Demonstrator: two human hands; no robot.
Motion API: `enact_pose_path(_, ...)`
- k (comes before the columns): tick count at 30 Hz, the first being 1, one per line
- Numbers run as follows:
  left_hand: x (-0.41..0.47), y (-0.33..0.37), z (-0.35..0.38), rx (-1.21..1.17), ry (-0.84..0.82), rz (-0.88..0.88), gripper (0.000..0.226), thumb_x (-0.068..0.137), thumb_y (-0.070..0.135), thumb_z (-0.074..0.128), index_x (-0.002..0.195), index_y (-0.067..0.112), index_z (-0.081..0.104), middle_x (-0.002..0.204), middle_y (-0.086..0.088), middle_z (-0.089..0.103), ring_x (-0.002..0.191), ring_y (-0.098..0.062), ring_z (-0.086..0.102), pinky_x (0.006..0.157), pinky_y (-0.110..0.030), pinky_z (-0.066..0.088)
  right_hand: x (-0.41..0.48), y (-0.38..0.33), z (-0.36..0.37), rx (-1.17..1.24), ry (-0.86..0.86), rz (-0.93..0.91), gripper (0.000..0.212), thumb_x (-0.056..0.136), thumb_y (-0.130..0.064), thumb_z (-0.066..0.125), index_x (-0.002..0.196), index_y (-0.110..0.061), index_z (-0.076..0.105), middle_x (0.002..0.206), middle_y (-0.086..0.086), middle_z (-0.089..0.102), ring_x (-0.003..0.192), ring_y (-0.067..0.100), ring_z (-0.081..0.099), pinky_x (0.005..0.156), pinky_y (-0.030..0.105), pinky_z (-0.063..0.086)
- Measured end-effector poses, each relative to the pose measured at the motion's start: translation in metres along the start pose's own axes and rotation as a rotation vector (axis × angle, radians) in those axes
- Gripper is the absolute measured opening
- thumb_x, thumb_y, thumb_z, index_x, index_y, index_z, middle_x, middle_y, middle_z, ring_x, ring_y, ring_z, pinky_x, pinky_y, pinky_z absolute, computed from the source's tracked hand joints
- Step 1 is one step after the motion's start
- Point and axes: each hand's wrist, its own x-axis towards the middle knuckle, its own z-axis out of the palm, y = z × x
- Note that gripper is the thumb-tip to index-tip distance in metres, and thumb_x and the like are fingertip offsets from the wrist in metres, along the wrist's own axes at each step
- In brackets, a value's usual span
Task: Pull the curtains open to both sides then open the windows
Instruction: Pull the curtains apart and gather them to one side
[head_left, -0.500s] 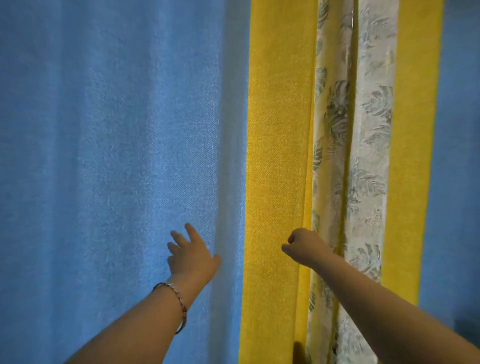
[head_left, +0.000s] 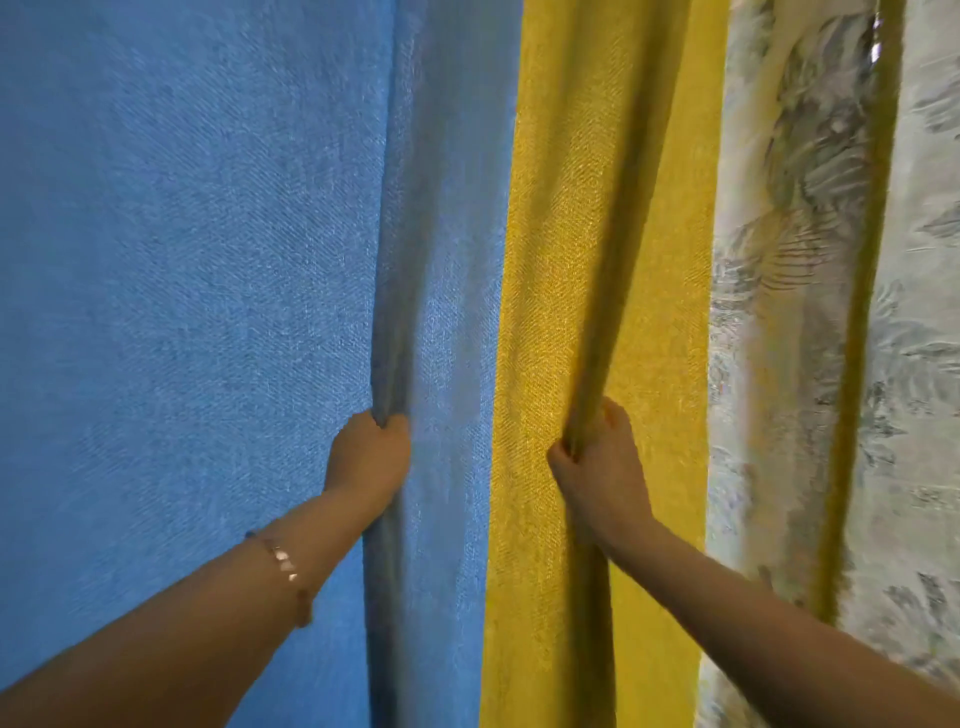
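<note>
A blue curtain (head_left: 182, 286) fills the left half of the head view and hangs closed. Beside it on the right hangs a yellow curtain (head_left: 561, 260), whose edge meets the blue one near the middle. My left hand (head_left: 369, 457), with a bracelet on the wrist, is closed around a fold of the blue curtain. My right hand (head_left: 602, 467) grips a fold of the yellow curtain. The two hands are at about the same height, a short way apart. No window shows; the curtains hide it.
Right of the yellow panel hangs a pale fabric with a grey leaf print (head_left: 779, 312), crossed by another narrow yellow strip (head_left: 862, 364). Fabric covers the whole view.
My left hand was open against the blue curtain and now grips a fold of it. My right fist has closed on the yellow curtain. The view has moved closer to the fabric.
</note>
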Motion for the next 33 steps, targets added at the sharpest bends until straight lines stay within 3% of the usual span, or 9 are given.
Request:
enact_pose_path(5, 0.000, 0.004, -0.014, -0.376, -0.232, 0.022, 0.038, 0.087, 0.045, 0.053, 0.108, 0.013, 0.057, 0.094, 0.000, 0.064, 0.087, -0.015, 0.061, 0.075, -0.031, 0.045, -0.010, -0.082, 0.057, 0.074, -0.210, -0.419, 0.053, 0.082, -0.006, 0.057, 0.133, -0.001, 0.046, 0.142, 0.020, 0.040, 0.129, 0.035, 0.038, 0.110, 0.040, 0.033)
enact_pose_path(10, 0.038, 0.015, -0.030, 0.016, -0.046, 0.054, 0.045, 0.070, 0.035, 0.071, 0.108, 0.012, 0.065, 0.105, -0.019, 0.068, 0.099, -0.035, 0.063, 0.084, -0.038, 0.050, -0.009, -0.110, 0.065, -0.045, -0.520, -0.641, 0.038, 0.078, -0.015, 0.068, 0.114, -0.002, 0.061, 0.123, 0.022, 0.055, 0.120, 0.031, 0.047, 0.103, 0.038, 0.036)
enact_pose_path(13, 0.060, 0.009, -0.036, 0.402, 0.015, 0.132, 0.028, 0.083, 0.014, 0.057, 0.108, 0.002, 0.061, 0.113, -0.029, 0.063, 0.105, -0.043, 0.059, 0.084, -0.045, 0.047, -0.007, -0.086, 0.049, -0.166, -0.323, -0.738, 0.016, 0.080, -0.023, 0.062, 0.090, -0.014, 0.071, 0.116, 0.007, 0.066, 0.115, 0.024, 0.057, 0.109, 0.042, 0.030)
enact_pose_path(17, 0.080, -0.001, -0.027, 0.755, 0.121, 0.265, 0.031, 0.097, 0.014, 0.033, 0.117, 0.003, 0.054, 0.117, -0.027, 0.060, 0.106, -0.045, 0.058, 0.088, -0.046, 0.046, 0.028, -0.038, 0.010, -0.019, 0.413, -0.241, 0.069, 0.074, -0.035, 0.071, 0.134, -0.008, 0.048, 0.148, 0.023, 0.033, 0.138, 0.037, 0.030, 0.112, 0.049, 0.022)
enact_pose_path(20, 0.092, -0.007, -0.018, 0.765, 0.113, 0.306, 0.034, 0.098, 0.010, 0.029, 0.122, 0.001, 0.053, 0.118, -0.027, 0.060, 0.106, -0.044, 0.058, 0.087, -0.045, 0.046, 0.059, -0.002, -0.016, 0.090, 0.359, 0.342, 0.122, 0.066, -0.058, 0.072, 0.148, -0.005, -0.001, 0.154, 0.028, 0.009, 0.143, 0.040, 0.008, 0.117, 0.050, 0.009)
enact_pose_path(23, 0.091, -0.007, -0.013, 0.724, 0.129, 0.340, 0.031, 0.097, 0.007, 0.035, 0.119, -0.002, 0.055, 0.116, -0.027, 0.060, 0.104, -0.042, 0.058, 0.086, -0.046, 0.047, 0.064, -0.004, -0.010, 0.375, 0.269, 0.315, 0.077, 0.068, -0.039, 0.079, 0.126, -0.005, 0.042, 0.105, 0.013, 0.065, 0.107, 0.030, 0.060, 0.085, 0.020, 0.053)
enact_pose_path(26, 0.096, -0.013, -0.020, 0.738, 0.326, 0.598, 0.014, 0.084, -0.001, 0.062, 0.094, -0.009, 0.068, 0.121, -0.033, 0.058, 0.113, -0.051, 0.053, 0.102, -0.060, 0.036, 0.063, -0.041, 0.025, 0.280, 0.356, 0.087, 0.028, 0.076, -0.006, 0.060, 0.088, -0.018, 0.038, 0.060, -0.005, 0.044, 0.061, 0.025, 0.052, 0.041, 0.022, 0.037)
enact_pose_path(29, 0.101, -0.028, -0.042, 0.877, 0.408, 0.738, 0.009, 0.077, 0.006, 0.067, 0.079, 0.002, 0.074, 0.136, -0.027, 0.051, 0.125, -0.057, 0.039, 0.101, -0.069, 0.020, 0.065, -0.104, 0.064, 0.206, 0.239, -0.186, 0.035, 0.078, -0.001, 0.048, 0.110, -0.012, 0.039, 0.082, 0.008, 0.053, 0.075, 0.033, 0.057, 0.056, 0.029, 0.033)
enact_pose_path(33, 0.117, -0.053, -0.090, 0.925, 0.501, 0.484, 0.004, 0.070, 0.010, 0.076, 0.073, 0.008, 0.075, 0.150, -0.024, 0.032, 0.132, -0.062, 0.019, 0.101, -0.073, 0.010, 0.079, -0.191, 0.112, 0.209, 0.135, -0.399, 0.036, 0.085, 0.000, 0.045, 0.120, -0.005, 0.039, 0.118, 0.015, 0.057, 0.104, 0.037, 0.056, 0.066, 0.031, 0.028)
